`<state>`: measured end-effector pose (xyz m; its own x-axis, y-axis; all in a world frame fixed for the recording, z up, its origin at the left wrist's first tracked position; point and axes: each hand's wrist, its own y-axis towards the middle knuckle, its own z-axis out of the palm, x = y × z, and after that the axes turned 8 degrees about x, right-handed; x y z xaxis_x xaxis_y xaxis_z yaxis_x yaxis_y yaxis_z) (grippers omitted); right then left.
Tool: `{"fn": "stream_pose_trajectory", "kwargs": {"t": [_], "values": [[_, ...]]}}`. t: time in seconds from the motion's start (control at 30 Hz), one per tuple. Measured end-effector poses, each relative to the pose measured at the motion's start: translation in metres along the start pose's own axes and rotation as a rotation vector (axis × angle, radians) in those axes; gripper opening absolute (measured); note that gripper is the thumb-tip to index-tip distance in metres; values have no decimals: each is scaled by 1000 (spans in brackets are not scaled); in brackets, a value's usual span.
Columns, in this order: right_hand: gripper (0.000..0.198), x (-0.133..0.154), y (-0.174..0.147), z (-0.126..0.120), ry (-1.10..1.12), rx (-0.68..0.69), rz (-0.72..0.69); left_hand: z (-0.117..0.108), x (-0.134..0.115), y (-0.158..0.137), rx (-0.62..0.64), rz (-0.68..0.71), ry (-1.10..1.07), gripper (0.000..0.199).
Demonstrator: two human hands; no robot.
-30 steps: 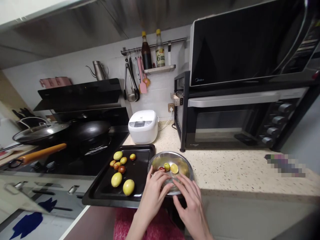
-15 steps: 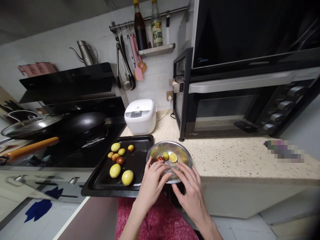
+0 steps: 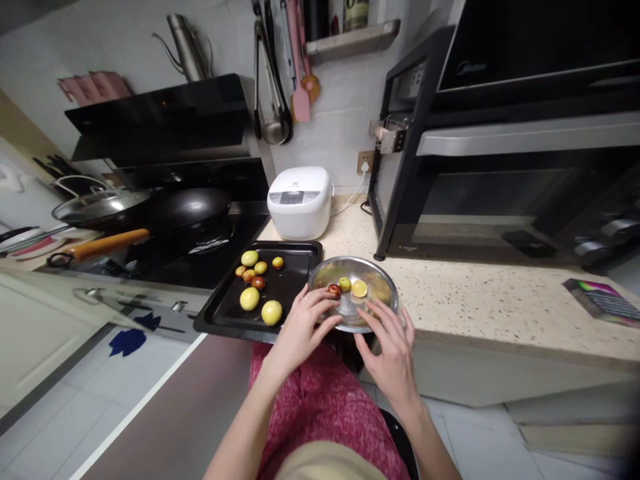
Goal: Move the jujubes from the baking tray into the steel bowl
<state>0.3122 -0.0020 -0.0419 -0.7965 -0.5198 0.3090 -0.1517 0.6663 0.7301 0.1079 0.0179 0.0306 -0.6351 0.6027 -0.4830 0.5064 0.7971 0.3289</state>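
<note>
A stainless steel bowl (image 3: 385, 283) sits at the counter's front edge. In it lie a dark red jujube-like fruit (image 3: 335, 290), a small yellow-green fruit (image 3: 345, 284) and a pale yellow lemon-like piece (image 3: 359, 288). My left hand (image 3: 307, 319) hovers over the bowl's left front rim, fingers stretched out. Over the right front part is my right hand (image 3: 389, 340), its fingers spread and thumb apart. Neither hand visibly grips anything; whether they touch the rim I cannot tell. Left of the bowl, a black baking tray (image 3: 295, 270) carries yellow lemon-like fruits (image 3: 271, 313) and several smaller red-brown ones (image 3: 258, 283).
Behind the tray stands a white rice cooker (image 3: 300, 207). A black oven (image 3: 490, 200) takes up the right side of the counter, with a dark flat box (image 3: 600, 301) near the edge. On the stove at left are a wok (image 3: 187, 205) and a lidded pan (image 3: 100, 205).
The camera view has tilted down and turned left. Both hands stay over the bowl with much the same pose. The fruits in the bowl and on the tray keep their places.
</note>
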Motion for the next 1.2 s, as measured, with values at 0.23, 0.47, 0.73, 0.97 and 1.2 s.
{"fn": "stream_pose_trajectory", "kwargs": {"t": [0.23, 0.47, 0.73, 0.97, 1.2], "values": [[16, 6, 2, -3, 94, 37, 22, -23, 14, -8, -98, -50, 67, 22], [15, 9, 0, -9, 173, 86, 73, -52, 50, -15, -152, -245, 187, 24], [16, 13, -4, -13, 157, 69, 51, -70, 84, -18, -62, -658, 439, 29], [17, 9, -8, -15, 156, 72, 43, -62, 98, -10, 3, -707, 466, 26], [20, 9, -9, -15, 184, 59, 35, -64, 92, -8, 15, -668, 446, 26]]}}
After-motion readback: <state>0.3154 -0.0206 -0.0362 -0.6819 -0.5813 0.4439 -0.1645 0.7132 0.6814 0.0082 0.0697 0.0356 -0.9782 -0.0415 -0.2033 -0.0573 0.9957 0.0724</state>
